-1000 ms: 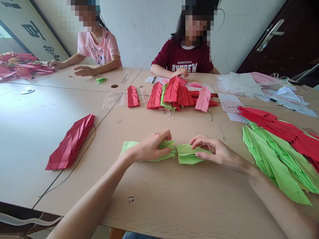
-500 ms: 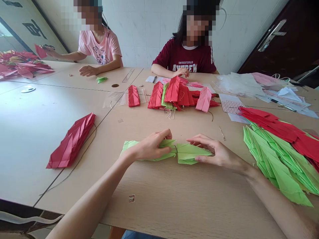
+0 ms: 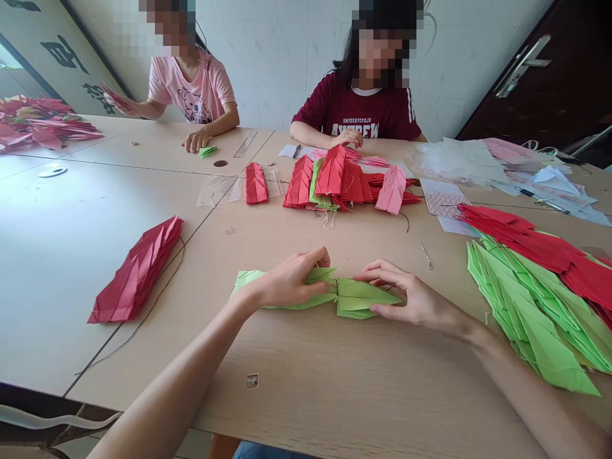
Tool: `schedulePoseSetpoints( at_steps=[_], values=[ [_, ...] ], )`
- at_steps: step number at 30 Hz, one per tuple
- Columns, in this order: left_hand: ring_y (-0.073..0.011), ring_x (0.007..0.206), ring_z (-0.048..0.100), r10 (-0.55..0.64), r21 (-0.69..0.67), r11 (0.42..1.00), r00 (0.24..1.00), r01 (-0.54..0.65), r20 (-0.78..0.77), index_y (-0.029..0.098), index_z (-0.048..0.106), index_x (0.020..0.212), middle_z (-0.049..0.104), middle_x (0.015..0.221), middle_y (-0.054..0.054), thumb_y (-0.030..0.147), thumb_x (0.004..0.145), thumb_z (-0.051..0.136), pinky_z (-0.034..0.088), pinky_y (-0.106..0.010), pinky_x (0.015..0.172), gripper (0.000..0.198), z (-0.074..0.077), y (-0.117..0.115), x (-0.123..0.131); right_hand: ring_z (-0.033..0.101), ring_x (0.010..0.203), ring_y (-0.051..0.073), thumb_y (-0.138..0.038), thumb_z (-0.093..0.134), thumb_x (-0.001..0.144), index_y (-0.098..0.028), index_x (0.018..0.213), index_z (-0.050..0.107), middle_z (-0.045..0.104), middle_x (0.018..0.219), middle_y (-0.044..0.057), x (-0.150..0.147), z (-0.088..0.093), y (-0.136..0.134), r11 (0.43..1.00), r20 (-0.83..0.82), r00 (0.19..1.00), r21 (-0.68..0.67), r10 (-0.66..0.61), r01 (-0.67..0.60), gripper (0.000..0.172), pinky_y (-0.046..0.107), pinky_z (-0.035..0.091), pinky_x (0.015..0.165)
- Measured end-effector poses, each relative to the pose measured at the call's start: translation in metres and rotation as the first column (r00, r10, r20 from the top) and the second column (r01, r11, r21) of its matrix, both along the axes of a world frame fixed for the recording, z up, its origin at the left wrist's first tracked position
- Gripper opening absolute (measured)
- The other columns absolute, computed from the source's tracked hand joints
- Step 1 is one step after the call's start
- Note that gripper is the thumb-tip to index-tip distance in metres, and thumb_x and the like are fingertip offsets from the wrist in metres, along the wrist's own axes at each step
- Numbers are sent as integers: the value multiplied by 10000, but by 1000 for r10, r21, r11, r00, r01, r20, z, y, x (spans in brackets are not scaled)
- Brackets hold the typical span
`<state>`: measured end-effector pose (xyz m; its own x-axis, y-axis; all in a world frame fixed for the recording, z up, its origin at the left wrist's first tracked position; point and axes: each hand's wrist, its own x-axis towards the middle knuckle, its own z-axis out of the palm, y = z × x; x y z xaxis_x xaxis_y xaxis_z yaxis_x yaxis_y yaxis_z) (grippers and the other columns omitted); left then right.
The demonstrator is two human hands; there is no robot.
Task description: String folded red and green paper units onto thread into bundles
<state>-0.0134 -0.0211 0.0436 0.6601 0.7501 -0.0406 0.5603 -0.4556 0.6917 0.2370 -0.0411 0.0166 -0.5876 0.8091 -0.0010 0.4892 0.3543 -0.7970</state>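
A stack of folded green paper pieces (image 3: 356,298) lies on the wooden table (image 3: 335,382) in front of me, tied at its middle by a thin thread. My left hand (image 3: 287,284) is closed over the left half of the stack, thumb and fingers pinching it. The fingers of my right hand (image 3: 411,296) curl round the right half and press it toward the other hand.
A heap of green folded paper (image 3: 530,312) and red folded paper (image 3: 535,245) lies at my right. A red folded bundle (image 3: 136,271) with a dark cord sits left. More red and pink bundles (image 3: 335,182) lie mid-table. Two people sit opposite.
My right hand has slid the right half of the green stack a little left, toward my left hand. The person in pink raised one hand and moved the other to a small green piece.
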Motion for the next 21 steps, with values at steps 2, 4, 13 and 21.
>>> schedulePoseSetpoints(
  at_steps=[2, 4, 13, 21],
  values=[
    [-119, 666, 386, 2, -4, 1000, 1000, -2, -4, 201, 377, 820, 453, 769, 27, 287, 779, 447, 293, -236, 599, 118, 0, 0, 0, 520, 1053, 206, -338, 614, 769, -247, 1127, 577, 499, 1104, 48, 0, 2, 0, 1000, -15, 1000, -15, -5, 4, 372, 356, 433, 915],
    [-122, 676, 389, 6, -5, 1000, 1000, -6, -9, 203, 378, 825, 454, 770, 26, 291, 780, 448, 293, -236, 602, 121, 0, 0, 0, 521, 1053, 207, -322, 609, 772, -234, 1094, 586, 508, 1094, 52, 0, 3, 0, 999, -31, 1000, -36, -7, 6, 334, 360, 435, 913],
    [-115, 639, 372, 6, 5, 1000, 1000, -6, -7, 208, 372, 825, 448, 748, 35, 268, 773, 463, 279, -232, 578, 121, -1, 0, 0, 543, 984, 198, -355, 615, 777, -237, 1010, 639, 531, 1046, 46, 5, 3, 4, 991, -132, 989, -125, -60, 43, 263, 358, 431, 884],
    [-113, 635, 367, -5, -5, 1000, 1000, 5, -12, 209, 380, 834, 445, 745, 34, 254, 765, 470, 281, -227, 569, 122, 0, 0, 0, 535, 951, 206, -471, 591, 749, -221, 895, 684, 543, 1034, 50, 6, 8, 4, 949, -168, 954, -239, -248, 205, 304, 343, 436, 815]
  ],
)
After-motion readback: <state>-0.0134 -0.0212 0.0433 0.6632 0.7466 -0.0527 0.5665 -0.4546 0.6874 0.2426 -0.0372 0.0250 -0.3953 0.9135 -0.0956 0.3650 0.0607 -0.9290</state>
